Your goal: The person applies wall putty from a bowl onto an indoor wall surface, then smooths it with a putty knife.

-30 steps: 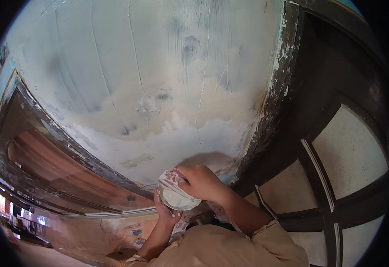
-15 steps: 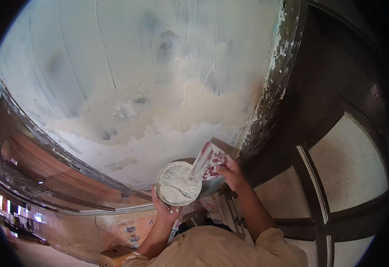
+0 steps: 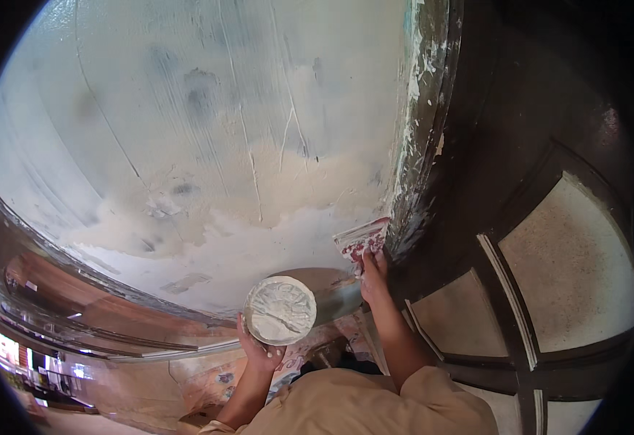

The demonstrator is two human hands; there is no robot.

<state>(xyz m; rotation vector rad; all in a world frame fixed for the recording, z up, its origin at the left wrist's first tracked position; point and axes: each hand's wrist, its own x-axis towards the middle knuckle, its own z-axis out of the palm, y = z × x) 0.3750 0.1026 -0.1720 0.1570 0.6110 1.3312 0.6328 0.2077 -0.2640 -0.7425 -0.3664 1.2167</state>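
While the left hand (image 3: 260, 349) cups a round pan (image 3: 280, 309) of white filler from below, fingers curled under its rim, the right hand (image 3: 374, 279) grips a wide putty knife (image 3: 361, 238). Its blade lies pressed against the patchy wall (image 3: 208, 145), just beside the dark door frame (image 3: 422, 145).

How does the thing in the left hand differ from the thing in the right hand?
The round pan in the left hand is a shallow dish full of pale filler, held low and away from the wall. The scraper in the right hand is a flat blade with red showing, pressed against the wall beside the dark frame. Both are smeared white.
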